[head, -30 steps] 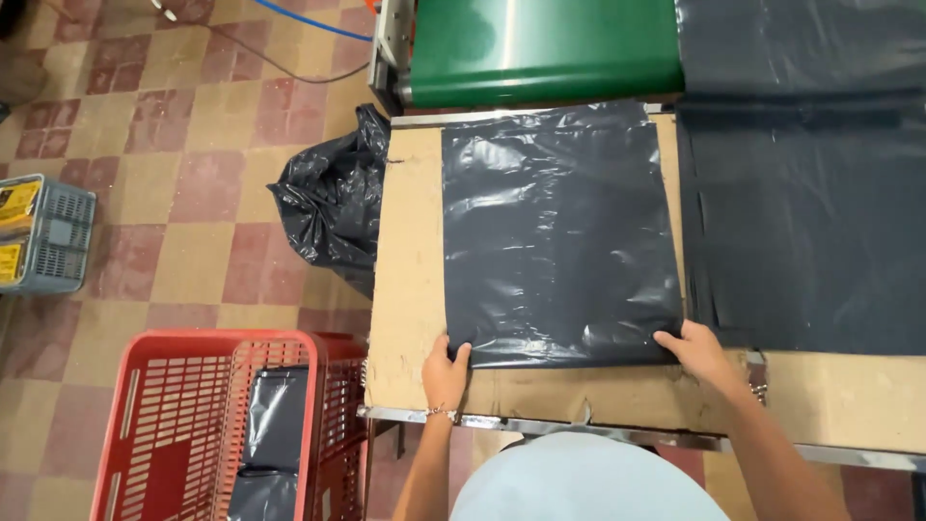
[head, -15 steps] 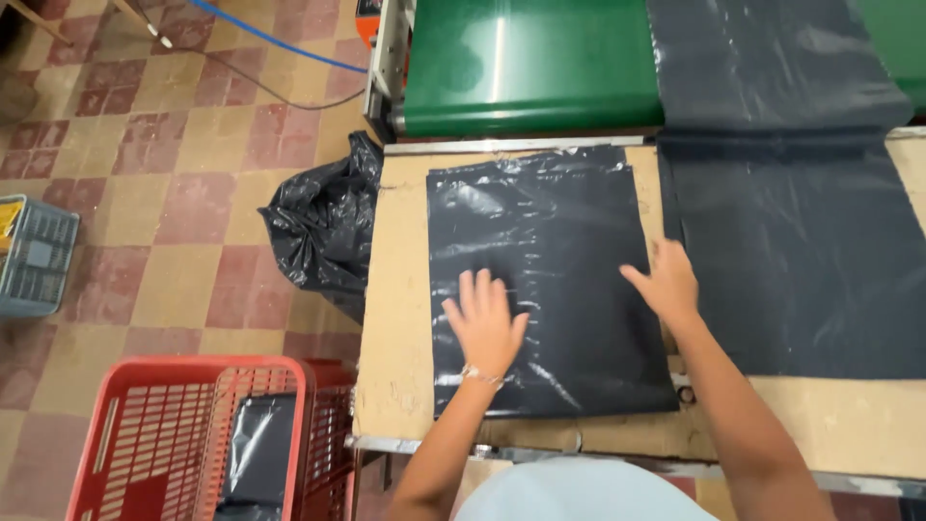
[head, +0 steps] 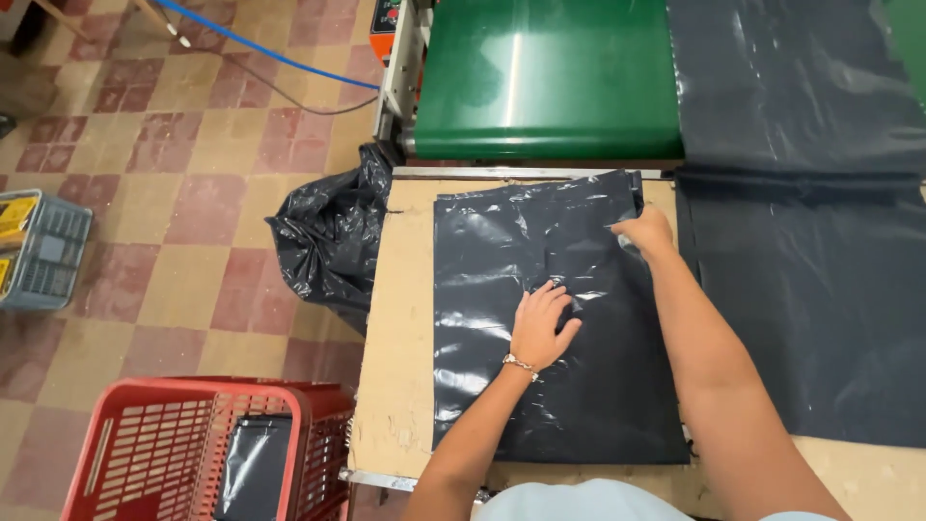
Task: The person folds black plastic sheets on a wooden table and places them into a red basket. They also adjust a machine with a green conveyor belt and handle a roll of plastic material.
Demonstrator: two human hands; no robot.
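Far left of both hands, a grey crate [head: 43,251] sits on the tiled floor [head: 193,193]. Nearer, below and left of the left hand, stands a red basket [head: 183,449] with dark folded plastic inside. A crumpled black bag [head: 328,241] lies on the floor just left of the table [head: 400,386].

The left hand [head: 540,328] lies flat, fingers spread, palm down on the dark plastic bag [head: 540,318]; it grips nothing, only presses. The bag lies flat on the table, its left half stretching out left of this hand, its lower edge near the table's front.

Up and right of it, the right hand [head: 644,232] rests at the bag's upper right edge, fingers curled at the plastic; whether they pinch it cannot be told.

Beyond both hands lies a green belt [head: 550,77]. Right of the right hand, a long dark plastic sheet [head: 801,241] runs down the table.
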